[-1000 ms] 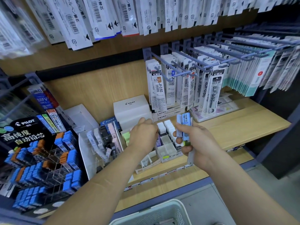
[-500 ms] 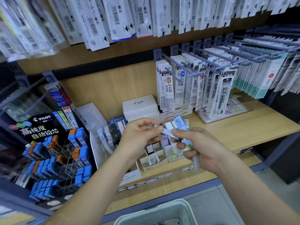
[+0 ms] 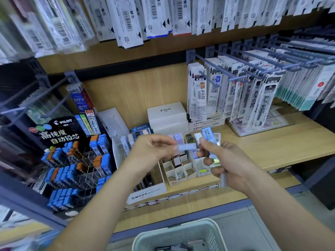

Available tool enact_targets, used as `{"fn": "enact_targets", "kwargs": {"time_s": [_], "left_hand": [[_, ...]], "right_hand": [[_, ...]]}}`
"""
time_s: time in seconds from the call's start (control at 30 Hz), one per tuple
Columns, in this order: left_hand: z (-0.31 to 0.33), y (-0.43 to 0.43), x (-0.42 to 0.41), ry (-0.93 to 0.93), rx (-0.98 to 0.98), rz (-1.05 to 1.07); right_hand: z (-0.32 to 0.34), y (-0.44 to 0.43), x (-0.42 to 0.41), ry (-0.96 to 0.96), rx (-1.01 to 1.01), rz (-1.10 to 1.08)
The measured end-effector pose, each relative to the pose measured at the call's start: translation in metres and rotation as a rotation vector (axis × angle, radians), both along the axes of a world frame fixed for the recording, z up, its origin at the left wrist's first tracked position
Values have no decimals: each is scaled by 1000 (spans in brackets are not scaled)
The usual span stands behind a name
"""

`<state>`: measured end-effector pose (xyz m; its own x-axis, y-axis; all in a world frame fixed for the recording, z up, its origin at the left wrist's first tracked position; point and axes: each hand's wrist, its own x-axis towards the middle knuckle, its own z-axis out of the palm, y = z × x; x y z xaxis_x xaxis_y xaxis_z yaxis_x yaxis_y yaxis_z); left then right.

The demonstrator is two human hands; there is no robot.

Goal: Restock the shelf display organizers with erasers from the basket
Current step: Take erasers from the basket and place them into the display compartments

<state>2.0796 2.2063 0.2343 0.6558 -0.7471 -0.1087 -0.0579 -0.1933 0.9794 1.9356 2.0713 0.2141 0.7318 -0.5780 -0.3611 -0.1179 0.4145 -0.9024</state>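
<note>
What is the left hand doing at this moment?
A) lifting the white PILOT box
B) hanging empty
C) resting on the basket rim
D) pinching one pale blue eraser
D: the left hand pinches a pale blue eraser at its fingertips, while the right hand grips a bundle of erasers.

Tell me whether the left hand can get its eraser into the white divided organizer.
Probably yes: the left hand pinches the eraser just above the organizer, whose front cells look open; nothing lies between.
</note>
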Motion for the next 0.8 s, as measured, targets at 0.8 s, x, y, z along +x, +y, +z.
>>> {"fn": "enact_targets", "kwargs": {"time_s": [0.8], "left_hand": [[24, 30, 50, -408, 165, 166]], "right_hand": [[3, -11, -5, 59, 98, -50]]}}
